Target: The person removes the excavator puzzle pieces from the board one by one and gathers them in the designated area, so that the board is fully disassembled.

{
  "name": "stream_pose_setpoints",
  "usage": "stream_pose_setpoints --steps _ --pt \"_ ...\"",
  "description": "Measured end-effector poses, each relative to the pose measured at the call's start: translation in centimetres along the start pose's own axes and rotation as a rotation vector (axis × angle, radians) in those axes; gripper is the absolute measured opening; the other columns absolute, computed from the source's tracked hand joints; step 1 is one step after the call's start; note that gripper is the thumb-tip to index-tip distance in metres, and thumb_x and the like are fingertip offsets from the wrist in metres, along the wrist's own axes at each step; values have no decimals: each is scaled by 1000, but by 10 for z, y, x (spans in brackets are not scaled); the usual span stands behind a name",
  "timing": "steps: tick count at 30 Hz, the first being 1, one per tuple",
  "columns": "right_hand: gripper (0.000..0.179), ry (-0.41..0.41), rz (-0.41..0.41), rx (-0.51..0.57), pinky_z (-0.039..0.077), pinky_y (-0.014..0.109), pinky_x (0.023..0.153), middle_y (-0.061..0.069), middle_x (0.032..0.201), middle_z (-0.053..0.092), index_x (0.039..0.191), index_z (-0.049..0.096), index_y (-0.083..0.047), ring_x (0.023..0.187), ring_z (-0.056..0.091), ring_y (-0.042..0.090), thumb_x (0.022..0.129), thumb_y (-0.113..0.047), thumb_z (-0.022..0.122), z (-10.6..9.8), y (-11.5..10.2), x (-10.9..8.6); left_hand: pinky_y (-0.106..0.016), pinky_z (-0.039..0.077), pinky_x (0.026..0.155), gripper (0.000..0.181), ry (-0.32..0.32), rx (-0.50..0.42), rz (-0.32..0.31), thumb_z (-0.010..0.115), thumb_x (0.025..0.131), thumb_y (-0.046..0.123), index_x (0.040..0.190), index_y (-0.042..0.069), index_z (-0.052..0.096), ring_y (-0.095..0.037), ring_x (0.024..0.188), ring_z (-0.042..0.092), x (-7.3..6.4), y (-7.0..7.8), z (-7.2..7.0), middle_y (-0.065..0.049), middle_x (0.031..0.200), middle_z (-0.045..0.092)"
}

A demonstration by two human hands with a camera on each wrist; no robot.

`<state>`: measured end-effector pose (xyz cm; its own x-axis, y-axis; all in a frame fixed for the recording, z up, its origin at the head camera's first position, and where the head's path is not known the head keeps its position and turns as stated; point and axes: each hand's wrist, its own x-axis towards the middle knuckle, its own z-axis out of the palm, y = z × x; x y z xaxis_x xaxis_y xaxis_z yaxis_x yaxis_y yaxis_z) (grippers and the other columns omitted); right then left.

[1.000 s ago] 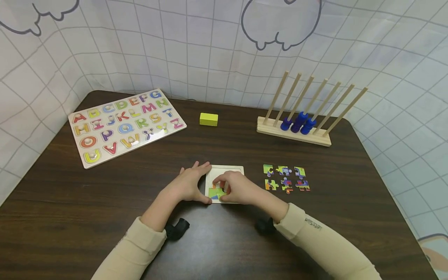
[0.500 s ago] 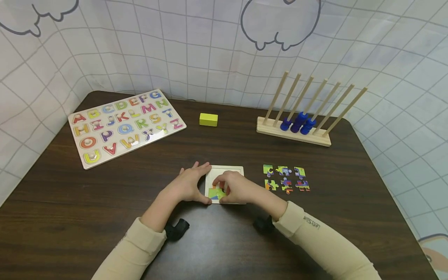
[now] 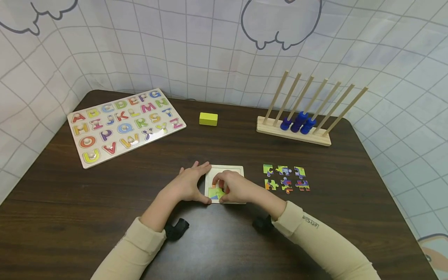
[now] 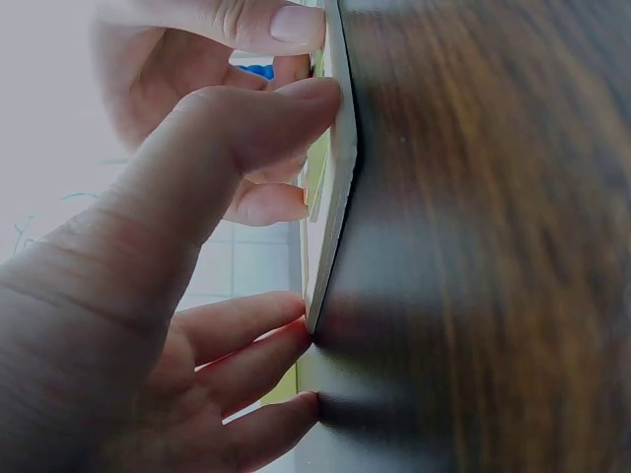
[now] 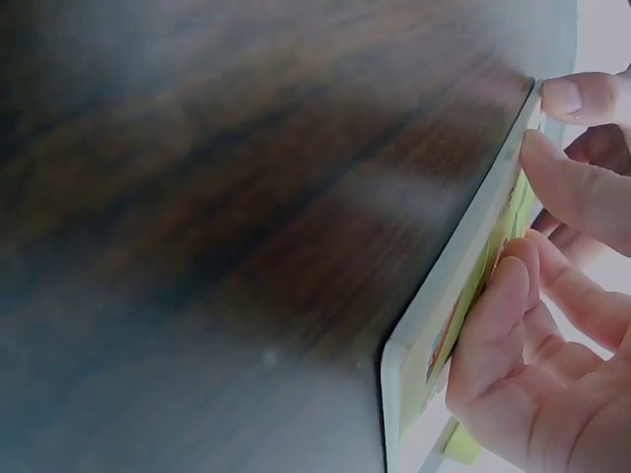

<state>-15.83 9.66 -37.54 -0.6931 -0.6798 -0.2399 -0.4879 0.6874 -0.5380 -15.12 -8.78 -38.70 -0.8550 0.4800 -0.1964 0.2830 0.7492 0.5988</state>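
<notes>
Spreads left hand (image 3: 187,184) wide against the left of the puzzle tray (image 3: 227,167), curves right hand (image 3: 238,188) (cannot tell if pinching) over it, nearer the loose pieces (image 3: 286,184) rightward.

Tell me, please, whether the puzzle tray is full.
Partly filled: the puzzle tray holds green pieces at its near left, its far side is bare, and six loose pieces lie outside it.

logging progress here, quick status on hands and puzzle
Left hand touching puzzle tray, left side. Right hand over laid pieces. Six loose pieces right of tray. Nothing visibly blocking.
</notes>
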Motion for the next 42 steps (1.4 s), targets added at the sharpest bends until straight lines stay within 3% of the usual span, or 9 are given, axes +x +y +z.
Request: stream_pose_setpoints --steps 23,32,42 --pt "41 50 -3 52 46 24 60 4 88 58 106 57 -5 62 53 10 70 -4 77 3 -3 -5 -65 9 100 98 -3 -4 -10 85 61 34 140 5 35 -34 136 15 0 -1 0 -8 147 28" --pt "26 101 -19 58 45 23 60 3 81 58 99 57 -5 64 54 12 76 1 67 4 1 -4 -64 9 101 98 -4 0 -20 85 61 34 141 6 35 -33 136 15 1 0 0 -7 147 28" --pt "23 144 -6 31 46 21 57 3 75 58 92 58 -5 61 54 10 72 1 69 3 -1 -3 -64 9 102 99 -8 3 -19 84 61 35 141 7 34 -32 137 14 1 0 0 -6 148 26"
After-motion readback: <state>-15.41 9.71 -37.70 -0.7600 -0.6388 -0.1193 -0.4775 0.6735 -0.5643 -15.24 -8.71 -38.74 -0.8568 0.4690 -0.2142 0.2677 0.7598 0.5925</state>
